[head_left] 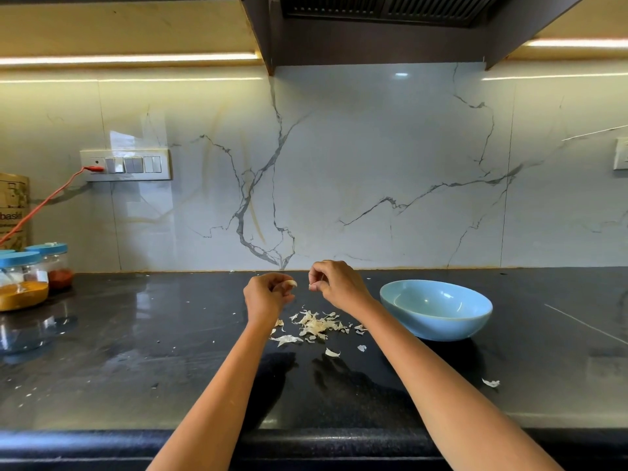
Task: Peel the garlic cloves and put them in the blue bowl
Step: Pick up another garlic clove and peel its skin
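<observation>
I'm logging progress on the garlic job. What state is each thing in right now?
Left hand: raised, fingers closed on a garlic clove.
Right hand: raised, fingers pinched, possibly on a scrap of skin.
Blue bowl: upright, looks empty.
Garlic skins: loose pile on the counter.
Spice jars: lids on.

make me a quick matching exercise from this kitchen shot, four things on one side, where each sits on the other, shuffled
Things:
1. garlic clove
2. blue bowl
3. peel scraps
4. spice jars

Places:
A. far left of the counter
B. in the left hand
C. counter, right of the right hand
D. counter, below both hands

Pairs: 1-B, 2-C, 3-D, 4-A
</observation>
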